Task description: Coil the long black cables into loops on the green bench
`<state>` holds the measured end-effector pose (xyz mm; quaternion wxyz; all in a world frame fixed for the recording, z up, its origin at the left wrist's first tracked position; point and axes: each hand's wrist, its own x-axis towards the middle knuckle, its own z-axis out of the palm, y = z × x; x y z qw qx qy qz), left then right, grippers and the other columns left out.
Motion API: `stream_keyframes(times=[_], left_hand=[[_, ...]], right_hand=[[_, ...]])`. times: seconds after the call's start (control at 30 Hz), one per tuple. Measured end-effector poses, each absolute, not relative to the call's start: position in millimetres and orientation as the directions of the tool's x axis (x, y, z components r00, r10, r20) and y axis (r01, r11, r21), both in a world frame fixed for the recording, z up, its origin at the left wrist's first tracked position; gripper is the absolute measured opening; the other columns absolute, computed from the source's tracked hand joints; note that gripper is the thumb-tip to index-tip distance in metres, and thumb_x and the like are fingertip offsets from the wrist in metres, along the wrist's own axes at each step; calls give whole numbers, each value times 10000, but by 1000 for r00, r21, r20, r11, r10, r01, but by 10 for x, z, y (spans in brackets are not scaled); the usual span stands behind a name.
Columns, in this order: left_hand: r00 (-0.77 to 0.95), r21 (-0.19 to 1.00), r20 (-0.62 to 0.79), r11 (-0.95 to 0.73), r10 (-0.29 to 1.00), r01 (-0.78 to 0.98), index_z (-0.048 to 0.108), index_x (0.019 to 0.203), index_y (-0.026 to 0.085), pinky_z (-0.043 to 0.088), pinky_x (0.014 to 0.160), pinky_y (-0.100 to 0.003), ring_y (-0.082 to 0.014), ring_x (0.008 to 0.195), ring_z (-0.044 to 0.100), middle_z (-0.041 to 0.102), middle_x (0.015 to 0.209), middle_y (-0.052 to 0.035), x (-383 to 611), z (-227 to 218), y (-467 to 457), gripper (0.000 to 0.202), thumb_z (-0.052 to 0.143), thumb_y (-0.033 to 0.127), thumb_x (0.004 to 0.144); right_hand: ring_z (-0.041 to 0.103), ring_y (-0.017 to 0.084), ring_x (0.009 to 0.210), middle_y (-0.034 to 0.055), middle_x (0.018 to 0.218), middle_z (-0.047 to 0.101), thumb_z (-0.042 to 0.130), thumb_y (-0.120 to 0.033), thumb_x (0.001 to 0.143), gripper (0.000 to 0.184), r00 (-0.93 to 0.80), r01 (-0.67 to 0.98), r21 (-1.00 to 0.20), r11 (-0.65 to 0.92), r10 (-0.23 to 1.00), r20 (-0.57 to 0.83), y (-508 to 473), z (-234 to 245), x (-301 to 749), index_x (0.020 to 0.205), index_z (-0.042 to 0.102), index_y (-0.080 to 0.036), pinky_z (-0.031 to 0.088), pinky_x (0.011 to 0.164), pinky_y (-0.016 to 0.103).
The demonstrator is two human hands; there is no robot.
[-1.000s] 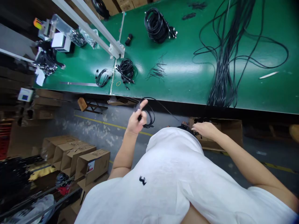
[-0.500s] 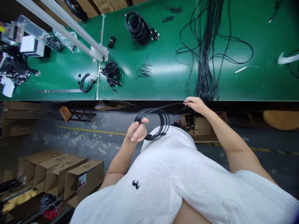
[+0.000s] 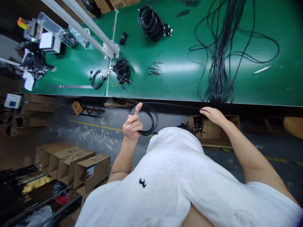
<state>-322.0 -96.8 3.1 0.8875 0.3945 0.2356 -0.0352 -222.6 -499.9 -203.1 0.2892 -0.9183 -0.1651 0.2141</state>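
Observation:
A looped black cable (image 3: 153,121) hangs from my left hand (image 3: 133,124), whose fingers are wrapped round one side of the loops while the index finger points up. From the top of the coil a single strand runs right, nearly straight, to my right hand (image 3: 213,115). There my thumb and fingers pinch it, just in front of the table edge. Behind my right hand lies a long bundle of loose black cables (image 3: 220,72), its near end bunched at the table's edge. The coil is held in the air, apart from the green table (image 3: 175,82).
On the table are a large cable coil (image 3: 151,23), a smaller bundle (image 3: 121,71), a thin coil (image 3: 97,78), scattered black ties (image 3: 153,69) and a white strip (image 3: 262,69). A metal post (image 3: 94,31) rises at left. Below stand cardboard boxes (image 3: 92,171) and an open carton (image 3: 215,132).
My left hand has moved left and turned upward, with its index finger raised. My right hand has shifted right, and the strand between them is longer and straighter. The view has shifted too.

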Motion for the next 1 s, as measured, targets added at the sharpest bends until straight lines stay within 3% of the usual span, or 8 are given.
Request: stream_keyframes(times=[0.1,0.23,0.33,0.43,0.6,0.73,0.87,1.0], left_hand=[[897,686,-431,681,95,258,451,1396,358,244,336,-118,-8,275,270,415,482,119,-3201,57,-1003,435,491,290,968],[875,739,-484,548,27,392,652,1120,164,272,347,-128,-25,286,297,346,408,109,-3091,-113,-1108,238,512,262,955],[849,780,-527,377,-32,499,670,959,120,479,534,-175,-90,550,616,648,642,-17,-3056,-445,-1251,244,646,347,871],[784,748,-582,235,-217,621,673,981,118,534,808,-320,-211,889,692,724,952,-120,-3136,-771,-1420,386,732,443,781],[647,733,-546,71,-532,676,684,940,103,483,780,-316,-139,660,591,613,641,-20,-3296,-902,-1569,386,681,470,820],[648,656,-515,228,-561,719,631,834,129,425,558,-255,-84,463,410,447,495,54,-3282,-732,-1524,334,694,455,808],[592,633,-466,219,-658,742,626,812,124,382,459,-238,-111,427,480,554,500,-8,-3241,-569,-1510,357,706,470,779],[381,566,-422,89,-823,819,633,783,134,394,435,-257,-141,417,526,600,507,-42,-3213,-463,-1620,413,740,527,715]], right_hand=[[626,235,905,123,1103,648,441,-379,937,390,855,328,-485,-811,473,-212,-4913,-1823,-2306,1242,565,-169,420,666,302],[579,194,725,119,910,623,425,-174,929,249,683,661,-221,-717,697,-221,-4537,-1261,-2580,1086,615,-140,266,553,290],[537,163,680,83,828,605,447,-132,921,186,400,863,-269,-427,904,-153,-4118,-842,-2745,907,631,-155,247,580,304],[523,164,703,71,815,608,447,-145,936,192,276,924,-270,-271,961,-21,-3743,-631,-2711,903,636,-157,260,614,310],[571,183,802,87,872,654,431,-139,945,240,355,921,-237,-308,916,189,-3600,-679,-2548,851,652,-145,384,780,350],[612,195,975,82,1052,682,403,-149,957,281,563,819,-390,-421,722,402,-3840,-832,-2787,1017,675,-192,450,901,371],[630,250,1034,135,1166,658,544,-297,913,342,790,559,-633,-536,575,210,-3864,-964,-2952,1226,603,-170,529,844,397],[523,255,1259,155,1361,558,524,-300,918,439,651,609,-762,-219,688,322,-3478,-908,-2719,1338,526,-172,464,1010,440]])
